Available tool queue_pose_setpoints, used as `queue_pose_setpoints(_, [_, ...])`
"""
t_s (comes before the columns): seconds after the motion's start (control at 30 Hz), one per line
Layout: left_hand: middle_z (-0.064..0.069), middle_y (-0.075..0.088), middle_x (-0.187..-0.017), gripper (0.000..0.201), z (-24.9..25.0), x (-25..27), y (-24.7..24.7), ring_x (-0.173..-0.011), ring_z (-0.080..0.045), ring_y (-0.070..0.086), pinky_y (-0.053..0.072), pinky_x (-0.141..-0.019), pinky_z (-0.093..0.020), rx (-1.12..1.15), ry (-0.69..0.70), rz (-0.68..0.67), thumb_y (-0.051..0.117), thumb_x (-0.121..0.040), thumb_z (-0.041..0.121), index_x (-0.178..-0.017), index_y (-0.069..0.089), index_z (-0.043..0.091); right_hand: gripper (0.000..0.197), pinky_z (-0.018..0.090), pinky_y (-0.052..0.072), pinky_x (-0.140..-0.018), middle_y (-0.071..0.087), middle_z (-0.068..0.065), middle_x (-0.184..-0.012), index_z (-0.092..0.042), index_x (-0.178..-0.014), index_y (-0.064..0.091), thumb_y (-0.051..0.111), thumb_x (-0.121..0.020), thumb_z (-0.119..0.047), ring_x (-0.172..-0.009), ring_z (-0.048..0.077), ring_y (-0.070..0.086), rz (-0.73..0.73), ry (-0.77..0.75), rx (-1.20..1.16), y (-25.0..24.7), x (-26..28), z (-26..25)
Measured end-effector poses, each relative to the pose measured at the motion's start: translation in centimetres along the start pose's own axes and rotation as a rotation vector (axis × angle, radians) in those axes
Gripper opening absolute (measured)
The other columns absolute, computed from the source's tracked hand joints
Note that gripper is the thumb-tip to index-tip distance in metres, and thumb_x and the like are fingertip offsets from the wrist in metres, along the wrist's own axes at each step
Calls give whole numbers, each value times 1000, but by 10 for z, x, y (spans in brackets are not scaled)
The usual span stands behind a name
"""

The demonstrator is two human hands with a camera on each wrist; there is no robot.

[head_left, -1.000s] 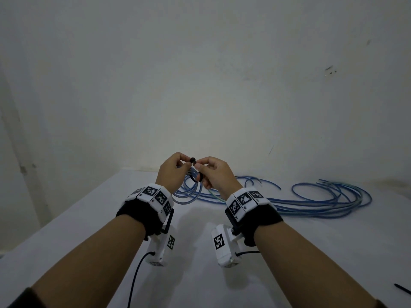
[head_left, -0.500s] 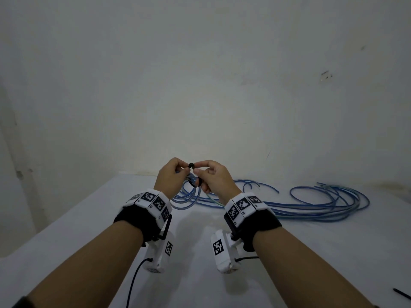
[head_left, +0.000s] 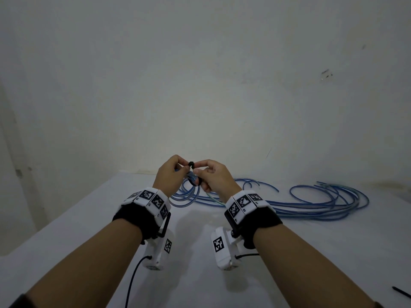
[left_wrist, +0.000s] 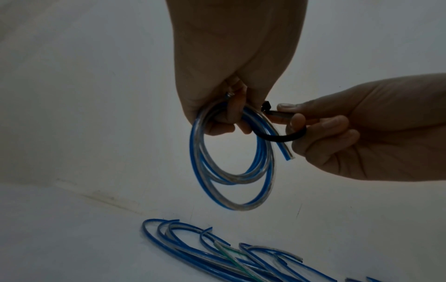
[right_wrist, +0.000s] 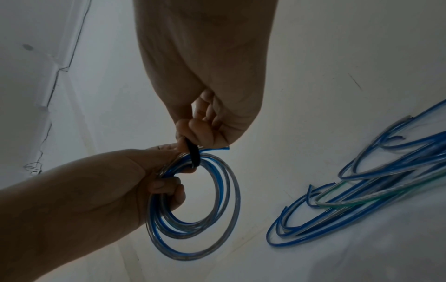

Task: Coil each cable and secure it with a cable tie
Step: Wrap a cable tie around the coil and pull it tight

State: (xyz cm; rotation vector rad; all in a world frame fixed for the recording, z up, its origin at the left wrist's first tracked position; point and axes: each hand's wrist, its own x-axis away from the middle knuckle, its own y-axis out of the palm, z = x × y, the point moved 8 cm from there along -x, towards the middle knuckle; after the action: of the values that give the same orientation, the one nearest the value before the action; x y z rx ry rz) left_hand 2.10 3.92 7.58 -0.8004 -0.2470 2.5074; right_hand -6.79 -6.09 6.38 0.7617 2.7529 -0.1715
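Note:
A blue and clear cable is wound into a small coil (left_wrist: 231,171) (right_wrist: 198,213) (head_left: 189,194) that hangs above the white table. My left hand (head_left: 171,174) (left_wrist: 229,106) (right_wrist: 154,179) grips the coil at its top, fingers curled through the loops. A black cable tie (left_wrist: 277,135) (right_wrist: 193,154) (head_left: 193,174) loops round the bundle beside that grip. My right hand (head_left: 211,176) (left_wrist: 313,122) (right_wrist: 200,129) pinches the tie's strap between thumb and forefinger, close to its small square head (head_left: 191,163).
A loose pile of blue and clear cables (head_left: 311,203) (right_wrist: 362,190) (left_wrist: 229,253) lies on the white table (head_left: 311,252) beyond and to the right of my hands. A thin black tie (head_left: 400,296) lies at the table's near right. A wall stands close behind.
Both hands stay together at the same spot on the coil. The tie's loop looks a little smaller round the bundle than a second ago.

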Motion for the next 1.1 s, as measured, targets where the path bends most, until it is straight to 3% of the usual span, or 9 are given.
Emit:
queue_pose_setpoints(0.37, [-2, 58, -71, 20, 3, -4, -6, -68, -11, 56, 39, -60, -25, -11, 5, -16, 56, -90, 12, -76, 51, 25, 19, 18, 35, -40, 57, 11, -60, 4, -107, 60, 56, -92, -6, -35, 7, 41, 17, -30, -49, 3, 0, -9])
queue_pose_setpoints(0.83, [-4, 58, -76, 19, -2, -3, -6, -69, -12, 54, 40, -59, -24, -12, -20, -22, 57, -90, 12, -76, 52, 25, 19, 18, 33, -40, 58, 9, -59, 5, -108, 60, 56, -92, -5, -35, 7, 41, 5, -15, -59, 6, 2, -5])
queue_pose_setpoints(1.1, [0, 55, -69, 19, 0, -2, -4, -65, -11, 52, 39, -59, -25, -33, -24, -45, 57, -90, 13, -75, 52, 24, 19, 19, 33, -41, 57, 10, -59, 7, -106, 59, 56, -92, -6, -36, 8, 40, 8, 0, -75, 4, 3, -3])
